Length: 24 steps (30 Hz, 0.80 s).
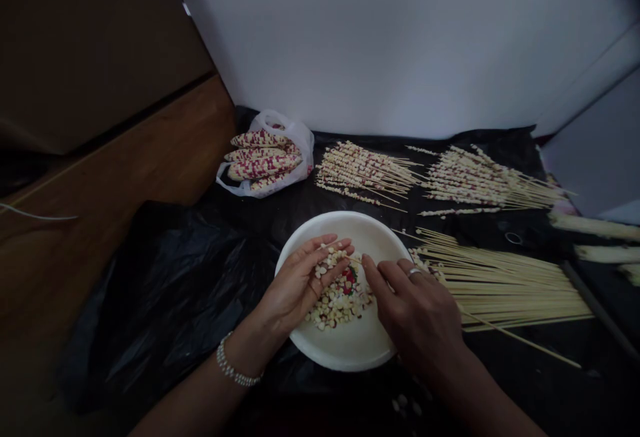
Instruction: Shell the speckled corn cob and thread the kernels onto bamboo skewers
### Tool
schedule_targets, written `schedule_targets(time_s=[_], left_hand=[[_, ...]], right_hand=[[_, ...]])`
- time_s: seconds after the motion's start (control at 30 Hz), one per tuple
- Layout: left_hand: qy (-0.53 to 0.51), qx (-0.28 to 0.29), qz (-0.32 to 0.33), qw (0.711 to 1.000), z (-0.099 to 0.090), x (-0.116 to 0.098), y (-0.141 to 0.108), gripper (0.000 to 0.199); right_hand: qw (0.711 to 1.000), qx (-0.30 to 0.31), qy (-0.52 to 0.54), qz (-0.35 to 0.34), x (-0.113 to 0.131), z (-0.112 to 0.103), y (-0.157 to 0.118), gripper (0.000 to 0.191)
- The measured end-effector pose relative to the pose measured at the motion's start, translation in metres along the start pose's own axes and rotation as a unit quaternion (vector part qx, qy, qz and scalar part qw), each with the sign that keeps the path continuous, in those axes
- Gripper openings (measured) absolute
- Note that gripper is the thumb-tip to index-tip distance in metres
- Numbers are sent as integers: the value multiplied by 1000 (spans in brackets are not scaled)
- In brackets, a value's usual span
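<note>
Over the white bowl (343, 355), my left hand (300, 275) is cupped, with loose corn kernels (327, 260) in its palm and fingers. My right hand (417, 297), a ring on one finger, pinches a thin bamboo skewer (525, 339). The skewer's front end points at the left hand's fingertips, and its long rear part sticks out to the right behind the hand. Whether a kernel sits on the tip is too small to tell. More pale and dark-red kernels (333, 310) lie in the bowl, around a red and green patch on its bottom.
A plastic bag (303, 140) holds several speckled corn cobs (265, 167). Two piles of kernel-threaded skewers (360, 170) (465, 177) lie at the back. Bare skewers (520, 283) are right of the bowl, near stripped cobs (605, 227). Black plastic sheeting (200, 270) covers the floor before a white wall (380, 43).
</note>
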<state>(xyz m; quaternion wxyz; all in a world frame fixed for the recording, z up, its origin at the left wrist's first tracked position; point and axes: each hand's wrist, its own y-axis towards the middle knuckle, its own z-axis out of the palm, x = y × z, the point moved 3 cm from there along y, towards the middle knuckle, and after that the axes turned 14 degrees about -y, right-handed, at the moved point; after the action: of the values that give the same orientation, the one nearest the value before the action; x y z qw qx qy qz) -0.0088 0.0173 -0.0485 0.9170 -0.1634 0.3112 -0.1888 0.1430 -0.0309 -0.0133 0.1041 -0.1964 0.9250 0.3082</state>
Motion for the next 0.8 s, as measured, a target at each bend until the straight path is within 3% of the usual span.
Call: schedule_targets(time_s=[0.8], left_hand=[[57,-6,5,998,7,4,-4,20]], right_hand=[[998,17,-65,8,16,-8,-2,31]])
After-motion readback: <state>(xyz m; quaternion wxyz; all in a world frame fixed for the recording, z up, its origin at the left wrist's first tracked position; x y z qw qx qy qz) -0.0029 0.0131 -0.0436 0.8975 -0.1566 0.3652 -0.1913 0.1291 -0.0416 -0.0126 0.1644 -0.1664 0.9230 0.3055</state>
